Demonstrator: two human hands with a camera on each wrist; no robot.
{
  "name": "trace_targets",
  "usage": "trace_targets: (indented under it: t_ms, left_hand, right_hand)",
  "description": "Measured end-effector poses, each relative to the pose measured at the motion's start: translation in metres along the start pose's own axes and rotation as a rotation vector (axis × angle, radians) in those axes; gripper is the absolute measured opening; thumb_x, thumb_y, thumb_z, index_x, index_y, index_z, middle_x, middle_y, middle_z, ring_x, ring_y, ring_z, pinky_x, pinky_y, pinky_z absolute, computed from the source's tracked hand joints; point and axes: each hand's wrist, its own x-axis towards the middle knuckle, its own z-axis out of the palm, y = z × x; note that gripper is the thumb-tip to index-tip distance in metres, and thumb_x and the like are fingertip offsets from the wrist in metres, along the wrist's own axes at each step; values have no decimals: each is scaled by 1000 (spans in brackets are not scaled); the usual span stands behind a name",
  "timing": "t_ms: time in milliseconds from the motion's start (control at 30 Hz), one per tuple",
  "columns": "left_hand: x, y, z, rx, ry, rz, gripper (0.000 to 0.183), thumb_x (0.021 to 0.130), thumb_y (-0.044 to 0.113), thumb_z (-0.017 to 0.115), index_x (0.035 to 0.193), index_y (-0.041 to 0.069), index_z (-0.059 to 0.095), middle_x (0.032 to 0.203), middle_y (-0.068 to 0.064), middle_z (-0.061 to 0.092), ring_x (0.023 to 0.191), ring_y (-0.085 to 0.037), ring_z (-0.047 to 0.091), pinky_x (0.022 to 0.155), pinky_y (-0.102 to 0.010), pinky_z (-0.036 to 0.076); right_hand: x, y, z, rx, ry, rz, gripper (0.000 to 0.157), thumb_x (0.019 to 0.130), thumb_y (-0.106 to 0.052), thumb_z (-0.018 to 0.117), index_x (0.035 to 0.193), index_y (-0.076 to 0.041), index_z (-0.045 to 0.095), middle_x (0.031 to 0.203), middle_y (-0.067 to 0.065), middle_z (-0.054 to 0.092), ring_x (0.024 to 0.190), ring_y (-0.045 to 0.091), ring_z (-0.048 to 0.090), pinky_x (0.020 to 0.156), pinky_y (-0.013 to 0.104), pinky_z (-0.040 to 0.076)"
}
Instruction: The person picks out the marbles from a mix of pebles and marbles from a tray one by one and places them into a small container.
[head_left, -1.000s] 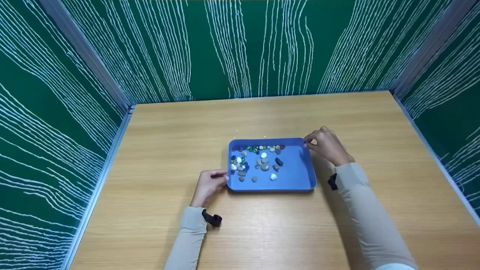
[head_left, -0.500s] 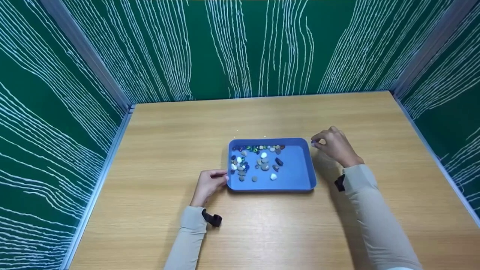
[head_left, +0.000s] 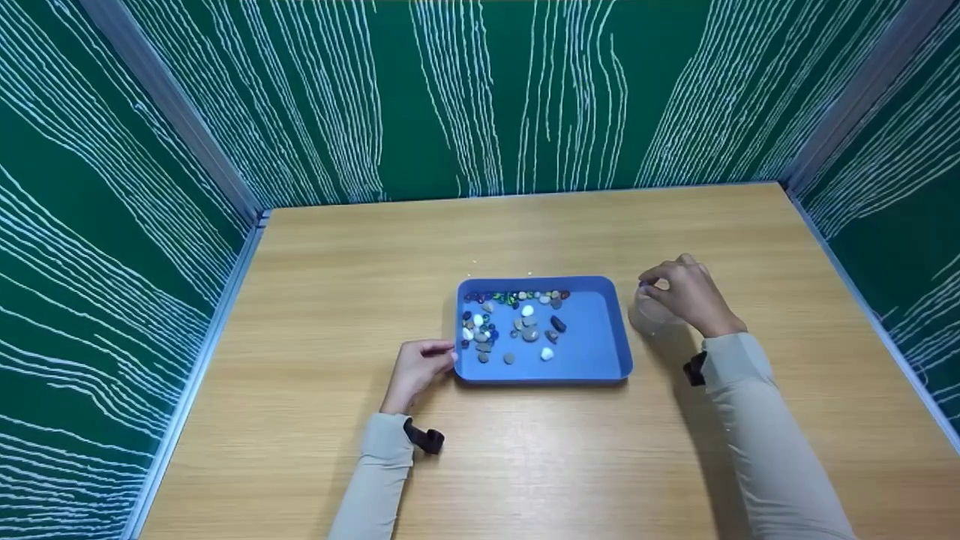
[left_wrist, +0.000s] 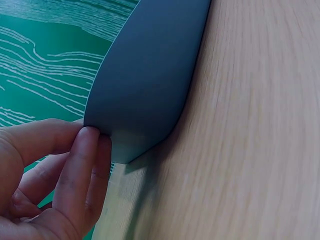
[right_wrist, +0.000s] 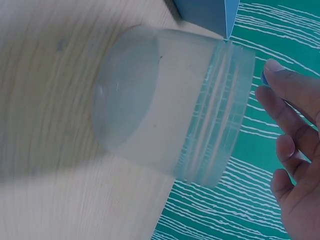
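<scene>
My left hand [head_left: 414,371] pinches the left edge of a shallow blue tray [head_left: 592,358]; in the left wrist view its thumb and fingers meet at the rim near a corner of the tray [left_wrist: 145,75]. Pebbles, white stones and glass marbles lie in the tray, mostly toward its left and far side. My right hand [head_left: 688,296] holds a small dark blue piece, likely a marble [right_wrist: 264,78], between thumb and forefinger. Right beside the mouth of a clear, lidless jar [right_wrist: 175,95] with a threaded neck are those fingertips, in the right wrist view. The jar looks empty.
The jar stands on the wooden table [head_left: 330,300] just right of the tray. A few tiny white specks lie beyond the tray's far edge. Green panels [head_left: 420,97] with white wavy lines enclose the table at the back and both sides.
My right hand has moved right, from the tray's far right corner to above the jar, carrying the small blue piece. The left hand and the tray have stayed in place.
</scene>
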Motion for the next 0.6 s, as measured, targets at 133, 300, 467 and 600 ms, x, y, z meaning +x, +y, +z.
trace_targets:
  t_ms: [133, 300, 467, 600]
  left_hand:
    - [0, -1, -1, 25, 7, 23, 28, 80, 4, 71, 107, -6, 70, 103, -18, 71, 83, -11, 65, 76, -22, 58]
    - [0, -1, -1, 21, -1, 14, 29, 81, 5, 71, 108, -6, 70, 105, -19, 70, 84, -11, 64, 76, -23, 58]
    - [0, 0, -2, -9, -19, -5, 31, 82, 5, 71, 110, -7, 68, 108, -21, 69, 82, -9, 63, 74, -21, 58]
    - [-9, 14, -3, -9, -37, -8, 31, 83, 2, 68, 112, -10, 66, 110, -25, 67, 82, -10, 63, 74, -22, 58]
  right_hand:
    - [-2, 3, -2, 5, -2, 11, 15, 85, -5, 71, 99, -1, 74, 94, 15, 73, 80, 24, 45, 70, 36, 29]
    - [-5, 5, -6, 25, -28, 57, 15, 86, -4, 69, 100, -1, 74, 96, 16, 72, 84, 25, 44, 72, 37, 29]
    - [-8, 10, -9, 38, -30, 66, 15, 86, -4, 68, 100, -1, 73, 95, 17, 72, 84, 25, 43, 72, 36, 27]
    - [-10, 12, -11, 42, -20, 64, 16, 86, -5, 68, 100, 0, 73, 94, 17, 71, 85, 27, 44, 72, 36, 27]
